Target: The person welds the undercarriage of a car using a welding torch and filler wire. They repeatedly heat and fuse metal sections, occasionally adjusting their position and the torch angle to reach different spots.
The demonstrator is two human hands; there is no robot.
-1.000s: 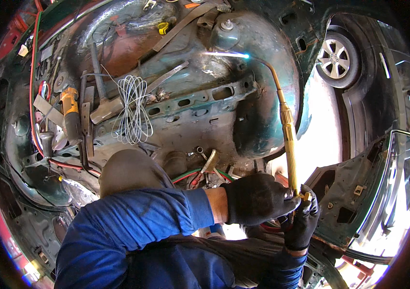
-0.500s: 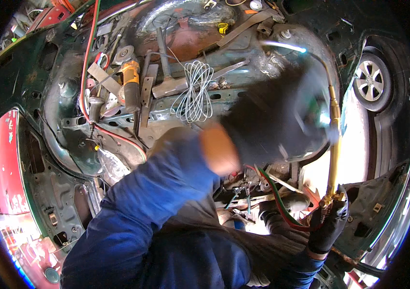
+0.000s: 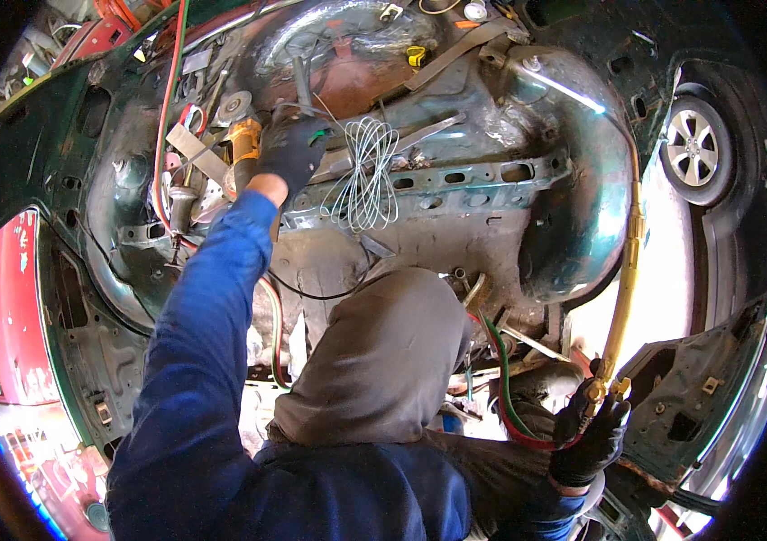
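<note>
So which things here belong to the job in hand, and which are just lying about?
In use, it seems:
lit torch, in the right hand
red and green hoses, running to that hand

Apparently lying about:
wire coil
small yellow object
flat metal strip

Your black-gloved left hand point(image 3: 293, 151) has little room sideways: an orange-and-black angle grinder point(image 3: 243, 140) sits just to its left, a loose coil of silver wire point(image 3: 368, 171) just to its right. Between that coil and the bulging dark green wheel arch point(image 3: 577, 225), you could pass over the dull grey metal panel point(image 3: 469, 239). Higher up, the thin white-blue flame point(image 3: 565, 91) of the brass torch point(image 3: 622, 307) bars the way; lower down, your knee in grey-brown trousers point(image 3: 383, 352) and the red-and-green twin hose point(image 3: 502, 379) obstruct you.
</note>
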